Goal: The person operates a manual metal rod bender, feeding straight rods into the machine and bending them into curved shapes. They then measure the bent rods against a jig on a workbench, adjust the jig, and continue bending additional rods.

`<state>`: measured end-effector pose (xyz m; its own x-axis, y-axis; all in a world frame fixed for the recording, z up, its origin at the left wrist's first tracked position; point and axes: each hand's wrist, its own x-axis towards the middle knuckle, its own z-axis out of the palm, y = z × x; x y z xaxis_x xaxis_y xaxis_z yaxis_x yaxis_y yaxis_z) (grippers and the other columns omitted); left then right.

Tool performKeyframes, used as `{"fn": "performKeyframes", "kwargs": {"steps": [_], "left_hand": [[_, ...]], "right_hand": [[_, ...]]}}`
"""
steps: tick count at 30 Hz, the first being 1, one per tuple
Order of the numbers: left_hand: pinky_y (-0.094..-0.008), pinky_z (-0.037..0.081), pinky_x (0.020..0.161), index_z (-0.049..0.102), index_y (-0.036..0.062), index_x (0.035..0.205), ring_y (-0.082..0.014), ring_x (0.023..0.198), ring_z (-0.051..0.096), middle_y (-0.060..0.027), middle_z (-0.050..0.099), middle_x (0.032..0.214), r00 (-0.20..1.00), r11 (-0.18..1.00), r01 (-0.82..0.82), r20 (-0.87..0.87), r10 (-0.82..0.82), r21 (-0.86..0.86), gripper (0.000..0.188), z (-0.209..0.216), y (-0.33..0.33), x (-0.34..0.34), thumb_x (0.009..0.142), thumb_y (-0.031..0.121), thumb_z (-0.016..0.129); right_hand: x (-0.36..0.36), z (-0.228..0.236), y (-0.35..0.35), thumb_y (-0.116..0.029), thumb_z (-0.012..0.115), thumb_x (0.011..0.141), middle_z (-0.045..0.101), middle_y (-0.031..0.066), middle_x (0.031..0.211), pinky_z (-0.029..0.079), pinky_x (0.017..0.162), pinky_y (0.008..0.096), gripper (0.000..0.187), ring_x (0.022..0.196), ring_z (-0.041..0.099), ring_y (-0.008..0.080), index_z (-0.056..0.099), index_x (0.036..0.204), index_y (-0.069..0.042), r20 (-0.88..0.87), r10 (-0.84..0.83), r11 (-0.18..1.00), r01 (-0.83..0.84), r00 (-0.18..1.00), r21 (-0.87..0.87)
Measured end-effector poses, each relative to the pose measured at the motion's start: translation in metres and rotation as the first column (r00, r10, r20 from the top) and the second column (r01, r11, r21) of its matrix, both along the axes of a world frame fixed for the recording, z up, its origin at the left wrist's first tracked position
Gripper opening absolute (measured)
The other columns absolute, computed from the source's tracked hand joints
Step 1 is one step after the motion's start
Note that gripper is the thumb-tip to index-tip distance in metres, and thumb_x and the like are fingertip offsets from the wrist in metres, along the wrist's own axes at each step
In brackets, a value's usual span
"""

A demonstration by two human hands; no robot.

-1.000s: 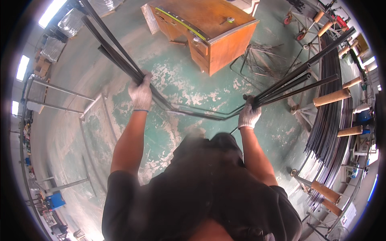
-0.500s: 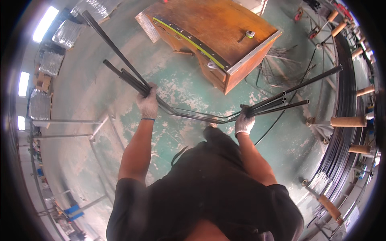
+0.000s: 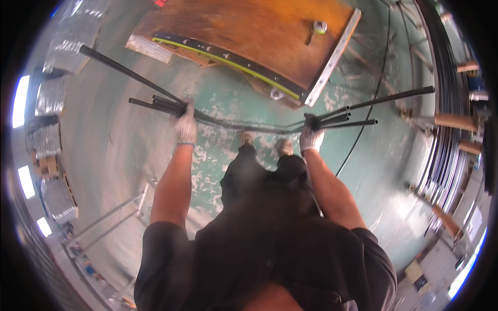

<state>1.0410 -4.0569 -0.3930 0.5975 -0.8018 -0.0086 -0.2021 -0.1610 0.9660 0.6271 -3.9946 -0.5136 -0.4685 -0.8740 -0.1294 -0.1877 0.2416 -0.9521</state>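
Observation:
A bundle of dark bent metal tubes [image 3: 249, 128] stretches across in front of me, its ends fanning out at both sides. My left hand [image 3: 185, 126], in a pale knit glove, is closed around the bundle on the left. On the right, my right hand [image 3: 311, 136], gloved the same way with dark fingertips, grips the other side of the tubes. One longer tube sticks out beyond the rest at each end. The middle of the bundle is slightly blurred and hangs above the floor, over my shoes.
Ahead stands a wooden table [image 3: 249, 36] with a metal edge strip [image 3: 334, 57]. A dark rail with a yellow-green edge [image 3: 228, 59] and a tape measure [image 3: 320, 27] lie on it. Long dark stock [image 3: 445, 78] rests on a rack at right. Wrapped pallets [image 3: 57, 199] stand left.
The table now appears nearer and my view has turned. Both hands still hold the tubes, which sit a little higher in the picture. Both my shoes now show beneath them.

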Motion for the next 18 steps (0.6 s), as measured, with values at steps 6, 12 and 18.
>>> {"fn": "performKeyframes", "kwargs": {"steps": [6,12,18], "left_hand": [[-0.0356,0.053,0.101,0.079,0.0005,0.113,-0.0155,0.107,0.067,-0.0050,0.076,0.114,0.991,0.990,0.128,-0.043,-0.126,0.057,0.016,-0.046,-0.059,0.026,0.102,0.012,0.082],[-0.0353,0.053,0.101,0.079,0.0029,0.115,-0.0172,0.108,0.069,-0.0052,0.076,0.115,0.965,0.959,0.262,-0.028,-0.261,0.106,0.014,-0.087,-0.095,0.055,0.104,0.011,0.076],[-0.0346,0.052,0.108,0.080,0.0012,0.122,-0.0175,0.115,0.070,-0.0055,0.079,0.122,0.954,0.906,0.278,0.016,-0.298,0.320,0.026,-0.106,-0.141,0.064,0.102,0.017,0.081]], "right_hand": [[0.044,-0.039,-0.011,-0.026,0.060,0.115,0.077,0.0120,0.120,0.053,0.105,0.0407,0.027,0.115,0.070,0.0253,0.075,0.124,-0.005,0.010,-0.171,0.985,0.171,0.985,0.023],[0.070,-0.073,-0.016,-0.030,0.059,0.115,0.077,0.0143,0.122,0.053,0.106,0.0431,0.030,0.115,0.071,0.0290,0.072,0.131,-0.008,-0.147,-0.139,0.966,0.166,0.979,0.196],[0.073,-0.073,-0.029,-0.030,0.062,0.111,0.077,0.0199,0.124,0.054,0.104,0.0442,0.035,0.114,0.072,0.0349,0.073,0.133,-0.005,-0.168,-0.115,0.946,0.159,0.979,0.282]]}}
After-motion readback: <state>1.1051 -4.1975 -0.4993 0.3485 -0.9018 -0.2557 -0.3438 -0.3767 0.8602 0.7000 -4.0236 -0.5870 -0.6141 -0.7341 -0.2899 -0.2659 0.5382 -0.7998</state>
